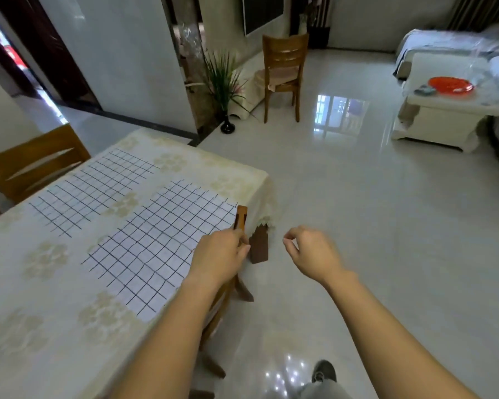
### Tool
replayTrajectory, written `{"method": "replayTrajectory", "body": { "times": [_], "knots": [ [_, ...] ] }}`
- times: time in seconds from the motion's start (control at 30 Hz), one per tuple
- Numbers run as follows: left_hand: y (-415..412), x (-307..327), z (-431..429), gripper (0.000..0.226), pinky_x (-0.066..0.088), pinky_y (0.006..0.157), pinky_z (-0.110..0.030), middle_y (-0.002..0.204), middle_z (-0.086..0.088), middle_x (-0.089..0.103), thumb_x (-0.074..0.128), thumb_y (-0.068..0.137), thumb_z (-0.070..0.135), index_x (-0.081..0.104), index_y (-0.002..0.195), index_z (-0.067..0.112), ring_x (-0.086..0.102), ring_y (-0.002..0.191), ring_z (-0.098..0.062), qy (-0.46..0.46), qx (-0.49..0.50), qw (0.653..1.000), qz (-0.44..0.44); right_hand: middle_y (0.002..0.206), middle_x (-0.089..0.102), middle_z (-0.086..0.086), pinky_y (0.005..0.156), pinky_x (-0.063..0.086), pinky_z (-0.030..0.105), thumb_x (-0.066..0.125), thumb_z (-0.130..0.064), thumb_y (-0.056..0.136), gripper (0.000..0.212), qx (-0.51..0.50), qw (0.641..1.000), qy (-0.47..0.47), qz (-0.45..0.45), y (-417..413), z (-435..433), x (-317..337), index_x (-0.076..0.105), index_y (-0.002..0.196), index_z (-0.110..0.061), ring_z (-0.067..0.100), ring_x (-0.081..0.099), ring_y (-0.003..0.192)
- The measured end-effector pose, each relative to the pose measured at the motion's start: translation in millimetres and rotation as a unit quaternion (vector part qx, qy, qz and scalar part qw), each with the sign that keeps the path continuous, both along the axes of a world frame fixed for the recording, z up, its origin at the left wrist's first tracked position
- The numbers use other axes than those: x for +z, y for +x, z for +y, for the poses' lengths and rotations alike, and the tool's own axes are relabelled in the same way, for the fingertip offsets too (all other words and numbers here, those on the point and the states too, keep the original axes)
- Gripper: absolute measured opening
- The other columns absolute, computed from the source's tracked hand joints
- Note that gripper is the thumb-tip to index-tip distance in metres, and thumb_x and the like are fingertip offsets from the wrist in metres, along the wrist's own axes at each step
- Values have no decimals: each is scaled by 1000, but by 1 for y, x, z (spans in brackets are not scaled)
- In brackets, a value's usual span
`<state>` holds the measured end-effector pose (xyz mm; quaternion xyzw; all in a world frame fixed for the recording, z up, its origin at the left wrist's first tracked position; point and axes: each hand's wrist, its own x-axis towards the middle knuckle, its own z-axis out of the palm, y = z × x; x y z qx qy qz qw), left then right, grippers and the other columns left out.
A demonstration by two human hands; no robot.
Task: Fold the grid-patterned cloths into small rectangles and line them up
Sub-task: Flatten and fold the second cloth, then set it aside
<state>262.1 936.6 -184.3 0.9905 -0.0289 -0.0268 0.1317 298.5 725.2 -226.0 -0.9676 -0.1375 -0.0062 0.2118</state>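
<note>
**A:** What's closest in my feed?

**B:** My two bare forearms, reaching forward. My left hand (219, 257) is over the right edge of the worktop (41, 298). Its fingers (243, 249) are curled against the top of a wooden chair (240, 218) pushed in there. I can't tell whether they grip it. My right hand (311, 254) hangs over the tiled floor (357, 197) with its fingers loosely curled and thumb and forefinger nearly meeting, holding nothing.

**A:** And the cloths?

**B:** Both lie flat and unfolded on the worktop's cream flowered tablecloth (170, 162). The near grid cloth (156, 249) is just left of my left hand, and its right edge reaches the worktop's edge. The far grid cloth (92, 194) lies beyond it to the left, with a strip of tablecloth between them.

**A:** Around that?

**B:** A second chair (32, 165) stands at the worktop's left side. A third chair (284, 70) stands across the floor beside a potted plant (222, 79). At right, a white side table (444, 119) carries a red plate (450, 85).
</note>
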Motion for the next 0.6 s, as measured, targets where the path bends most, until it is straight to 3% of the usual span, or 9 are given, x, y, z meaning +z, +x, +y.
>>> {"method": "replayTrajectory", "body": {
  "times": [0.27,0.6],
  "knots": [
    [138,26,-72,23,51,82,-34,109,13,69,51,99,41,65,114,30,64,99,-14,-25,63,998,9,102,68,4,74,52,38,50,-34,98,23,26,1000,-1,-1,162,-80,37,69,100,-20,29,63,94],
    [301,-2,-86,24,48,87,-33,114,12,68,52,99,38,65,116,28,62,106,-16,-52,101,994,9,105,67,0,76,51,36,51,-31,98,21,100,995,-15,-11,340,-73,28,69,102,-21,26,63,95]
  ]
}}
